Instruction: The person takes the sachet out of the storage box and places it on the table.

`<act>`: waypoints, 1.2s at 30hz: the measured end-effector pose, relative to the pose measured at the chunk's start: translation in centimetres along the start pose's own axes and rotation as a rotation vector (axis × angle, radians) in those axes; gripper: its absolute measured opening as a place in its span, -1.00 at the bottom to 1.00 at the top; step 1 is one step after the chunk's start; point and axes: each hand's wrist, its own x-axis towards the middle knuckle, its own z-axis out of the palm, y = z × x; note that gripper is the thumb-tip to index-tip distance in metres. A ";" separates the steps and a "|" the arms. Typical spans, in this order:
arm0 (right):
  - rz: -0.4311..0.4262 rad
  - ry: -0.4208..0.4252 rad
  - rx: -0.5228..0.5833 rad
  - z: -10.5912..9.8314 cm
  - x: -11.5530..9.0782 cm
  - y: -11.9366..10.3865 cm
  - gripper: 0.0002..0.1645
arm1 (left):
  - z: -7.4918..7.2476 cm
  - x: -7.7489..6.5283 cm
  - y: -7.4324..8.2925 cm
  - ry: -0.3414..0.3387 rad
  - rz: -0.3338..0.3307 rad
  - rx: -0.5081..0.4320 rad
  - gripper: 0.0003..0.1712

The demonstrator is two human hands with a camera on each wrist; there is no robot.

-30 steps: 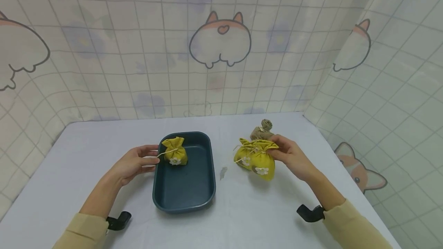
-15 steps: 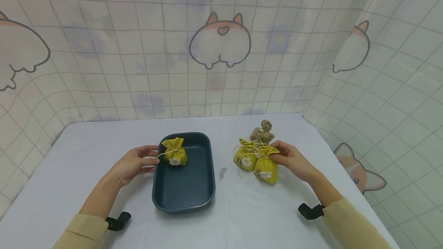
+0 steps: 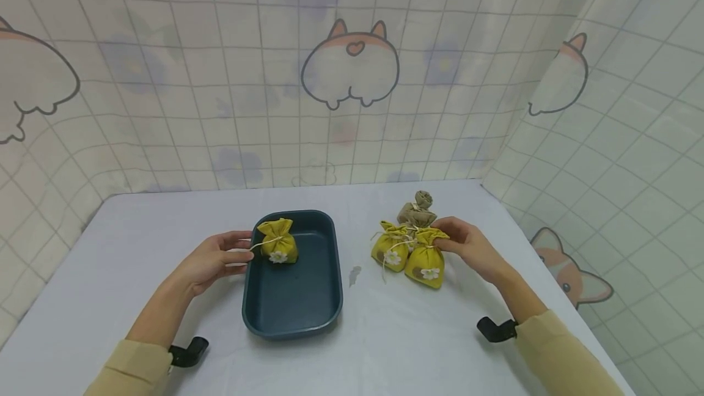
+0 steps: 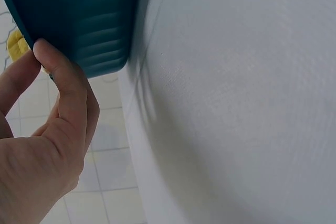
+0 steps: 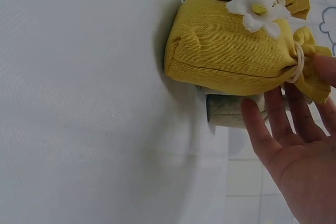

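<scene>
My left hand [image 3: 217,256] pinches the left rim of a dark teal tray [image 3: 294,316], thumb and forefinger meeting at its edge in the left wrist view. Inside the tray, at the back left, sits a yellow drawstring pouch [image 3: 278,242] with a white flower. My right hand [image 3: 472,249] pinches the gathered top of another yellow pouch [image 3: 425,261]; in the right wrist view this pouch [image 5: 231,45] has its flower facing up and a pale cord round its neck. Close on its left stands a third yellow pouch [image 3: 390,249].
Brownish-grey cloth pouches [image 3: 416,212] stand just behind the yellow pair, partly hidden. A white cloth covers the table [image 3: 385,341]. A tiled-pattern curtain [image 3: 220,109] with cartoon corgis hangs behind and at the right. A grey mark [image 3: 354,275] lies beside the tray.
The yellow pouch in my right hand has shifted right, away from overlapping its yellow neighbour, and come lower then slightly back. The left hand and tray stay put.
</scene>
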 end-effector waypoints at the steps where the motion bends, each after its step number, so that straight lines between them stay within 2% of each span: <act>1: -0.001 0.007 -0.007 -0.1 0.0 -0.2 -0.55 | 0.0 0.0 0.0 0.000 0.001 0.001 -0.22; 12: -0.134 0.056 -0.040 -0.3 0.5 -3.1 -0.57 | -0.1 0.1 -0.1 0.006 0.005 0.002 -0.22; 21: -0.224 0.108 -0.012 1.5 1.0 -5.9 -0.65 | 0.0 0.1 0.3 0.008 -0.001 0.011 -0.21; 24: -0.247 0.077 0.032 2.6 1.3 -6.8 -0.68 | -0.1 0.1 0.3 0.010 -0.003 0.012 -0.21; 29: -0.256 -0.022 0.086 4.8 2.4 -7.7 -0.65 | -0.2 0.1 0.1 0.014 -0.002 0.016 -0.22; 36: -0.239 -0.081 0.061 8.2 4.5 -8.7 -0.61 | -0.2 0.1 -0.1 0.017 -0.008 0.006 -0.24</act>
